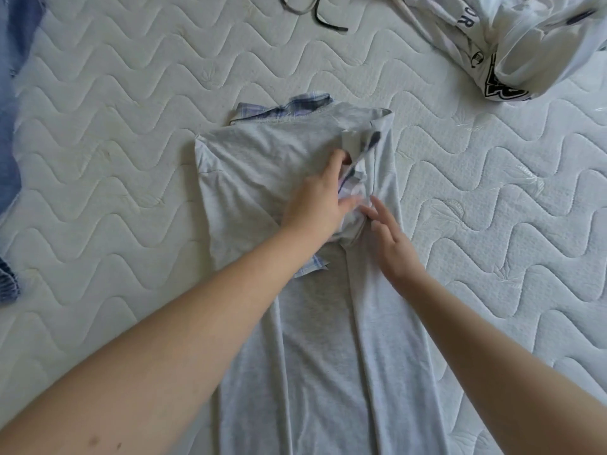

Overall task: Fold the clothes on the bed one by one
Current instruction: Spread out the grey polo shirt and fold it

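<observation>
White quilted mattress [131, 133] with a grey shirt [315, 339] spread out in the middle.

Wavy stitch lines run all over the mattress. The grey shirt lies flat from the centre down to 6 o'clock, with its two long sides folded in toward the middle. A blue checked collar [282, 108] peeks out at its top edge, toward 12 o'clock. The left hand [318, 201] rests on the shirt near the centre, fingers curled around a bunched sleeve [356, 169]. The right hand [391, 241] lies just beside it at 3 o'clock, fingers straight and a little spread, flat on the folded side. At 2 o'clock sits a white plastic bag [532, 50] with black letters. Blue cloth [10, 126] lies along the edge at 9 o'clock. Dark cords [315, 14] lie at 12 o'clock.
</observation>
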The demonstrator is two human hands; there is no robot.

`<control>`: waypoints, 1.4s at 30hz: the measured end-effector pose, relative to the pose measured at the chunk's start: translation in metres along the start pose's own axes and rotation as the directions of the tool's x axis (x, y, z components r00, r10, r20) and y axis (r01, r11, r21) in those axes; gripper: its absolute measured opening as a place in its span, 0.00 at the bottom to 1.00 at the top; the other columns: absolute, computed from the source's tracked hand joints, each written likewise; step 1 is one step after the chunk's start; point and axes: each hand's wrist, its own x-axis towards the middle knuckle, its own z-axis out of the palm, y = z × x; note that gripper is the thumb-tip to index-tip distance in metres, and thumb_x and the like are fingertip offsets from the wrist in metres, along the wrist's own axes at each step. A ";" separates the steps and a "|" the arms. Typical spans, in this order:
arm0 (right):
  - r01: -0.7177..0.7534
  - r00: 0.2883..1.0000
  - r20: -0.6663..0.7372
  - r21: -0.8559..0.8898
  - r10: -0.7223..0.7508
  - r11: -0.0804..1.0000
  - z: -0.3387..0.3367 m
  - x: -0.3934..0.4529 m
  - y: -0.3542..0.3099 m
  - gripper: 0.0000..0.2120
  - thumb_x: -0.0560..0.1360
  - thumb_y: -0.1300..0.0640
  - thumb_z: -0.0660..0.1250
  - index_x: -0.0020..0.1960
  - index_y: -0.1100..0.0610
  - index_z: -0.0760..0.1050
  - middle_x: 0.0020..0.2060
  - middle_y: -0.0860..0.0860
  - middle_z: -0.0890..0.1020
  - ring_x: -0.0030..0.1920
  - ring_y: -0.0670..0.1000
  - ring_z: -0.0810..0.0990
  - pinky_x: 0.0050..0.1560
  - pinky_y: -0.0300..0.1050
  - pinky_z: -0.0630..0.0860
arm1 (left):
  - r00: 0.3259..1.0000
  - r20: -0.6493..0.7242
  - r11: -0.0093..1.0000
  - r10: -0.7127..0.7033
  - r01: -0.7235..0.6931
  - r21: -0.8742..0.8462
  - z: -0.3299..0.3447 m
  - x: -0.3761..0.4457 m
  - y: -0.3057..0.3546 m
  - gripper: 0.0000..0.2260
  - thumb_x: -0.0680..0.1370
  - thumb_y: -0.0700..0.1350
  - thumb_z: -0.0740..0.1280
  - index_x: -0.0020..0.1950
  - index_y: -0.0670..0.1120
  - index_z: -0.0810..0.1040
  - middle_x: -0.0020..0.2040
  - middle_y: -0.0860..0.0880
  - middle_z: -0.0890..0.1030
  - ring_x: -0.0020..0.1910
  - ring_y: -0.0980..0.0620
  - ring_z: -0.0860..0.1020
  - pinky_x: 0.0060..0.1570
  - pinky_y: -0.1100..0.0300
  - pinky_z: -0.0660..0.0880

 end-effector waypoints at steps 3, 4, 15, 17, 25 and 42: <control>-0.072 0.996 -0.023 0.340 0.085 0.938 -0.009 0.004 -0.006 0.19 0.84 0.55 0.49 0.69 0.46 0.70 0.65 0.48 0.78 0.66 0.41 0.73 0.72 0.43 0.64 | 0.989 0.139 0.985 -0.040 0.015 0.174 0.021 -0.017 -0.006 0.30 0.73 0.48 0.72 0.72 0.52 0.64 0.59 0.46 0.75 0.56 0.43 0.76 0.49 0.50 0.75; -0.092 0.992 -0.036 0.429 0.119 0.899 -0.011 0.005 -0.009 0.18 0.84 0.53 0.48 0.69 0.47 0.71 0.63 0.51 0.80 0.65 0.46 0.75 0.71 0.47 0.66 | 0.989 0.142 0.968 -0.043 0.006 0.250 0.027 -0.021 -0.009 0.29 0.74 0.47 0.71 0.72 0.54 0.64 0.59 0.47 0.73 0.57 0.43 0.73 0.50 0.49 0.74; -0.228 0.881 -0.164 0.673 0.443 0.704 -0.026 0.013 -0.030 0.32 0.77 0.50 0.70 0.75 0.57 0.61 0.48 0.55 0.77 0.38 0.49 0.80 0.43 0.42 0.82 | 0.920 0.131 0.886 0.370 -0.392 0.248 0.023 -0.055 -0.010 0.19 0.70 0.30 0.67 0.59 0.45 0.80 0.43 0.46 0.77 0.41 0.45 0.77 0.29 0.54 0.76; -0.222 0.864 -0.203 0.666 0.460 0.712 -0.025 0.009 -0.028 0.23 0.77 0.58 0.70 0.70 0.62 0.69 0.46 0.55 0.79 0.34 0.46 0.80 0.36 0.39 0.80 | 0.917 0.172 0.882 0.359 -0.394 0.259 0.018 -0.060 -0.013 0.22 0.70 0.30 0.66 0.62 0.45 0.78 0.46 0.46 0.77 0.44 0.46 0.77 0.31 0.52 0.77; -0.230 0.821 -0.306 0.596 0.483 0.769 -0.006 -0.015 -0.006 0.05 0.75 0.61 0.71 0.46 0.56 0.74 0.42 0.59 0.82 0.39 0.52 0.83 0.36 0.41 0.81 | 0.902 0.372 0.896 0.219 -0.337 0.290 0.012 -0.071 -0.028 0.13 0.78 0.48 0.65 0.63 0.51 0.75 0.54 0.52 0.75 0.54 0.52 0.74 0.44 0.58 0.72; -0.119 0.937 -0.277 0.320 0.213 0.940 0.001 -0.007 0.008 0.10 0.73 0.58 0.70 0.39 0.45 0.72 0.27 0.39 0.74 0.29 0.39 0.70 0.30 0.31 0.67 | 0.802 0.597 0.769 0.002 -0.383 0.512 0.025 0.181 0.040 0.18 0.79 0.39 0.56 0.63 0.58 0.73 0.61 0.46 0.74 0.58 0.43 0.74 0.53 0.52 0.69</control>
